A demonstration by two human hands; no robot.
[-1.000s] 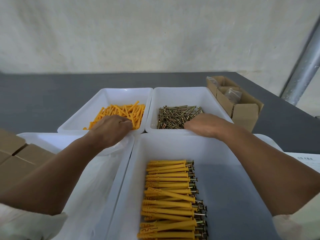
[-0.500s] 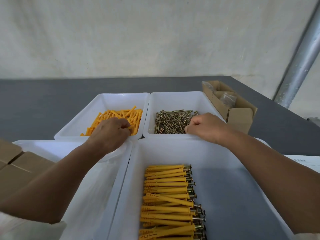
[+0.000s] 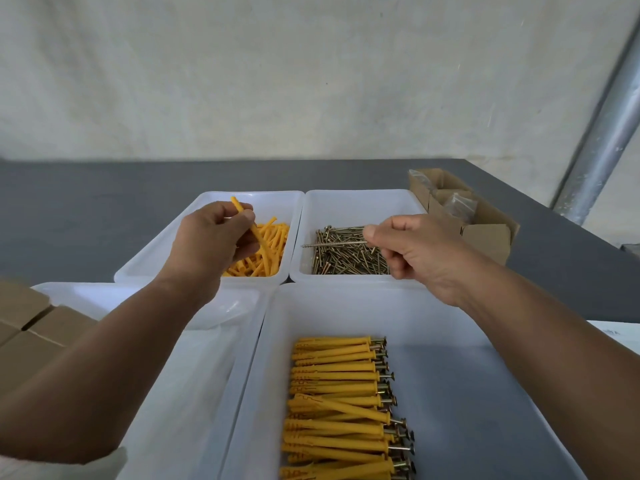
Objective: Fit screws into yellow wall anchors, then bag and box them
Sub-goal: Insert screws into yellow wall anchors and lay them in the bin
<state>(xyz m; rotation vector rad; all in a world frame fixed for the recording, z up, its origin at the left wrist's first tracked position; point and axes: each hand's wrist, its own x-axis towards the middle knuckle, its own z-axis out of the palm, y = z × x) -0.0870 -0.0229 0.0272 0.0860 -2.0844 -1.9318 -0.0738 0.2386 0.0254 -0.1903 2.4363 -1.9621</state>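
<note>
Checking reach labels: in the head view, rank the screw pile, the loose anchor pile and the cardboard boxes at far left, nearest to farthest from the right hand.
1. Screw pile: just left of and under the right hand.
2. Loose anchor pile: further left, by the left hand.
3. Cardboard boxes: far left edge.

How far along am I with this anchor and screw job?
Done: a row of fitted anchors lies in the near bin. In hand: the left hand pinches a loose anchor, the right hand a screw, not yet joined. Left: the anchor pile and screw pile behind, then bagging and boxing.
</note>
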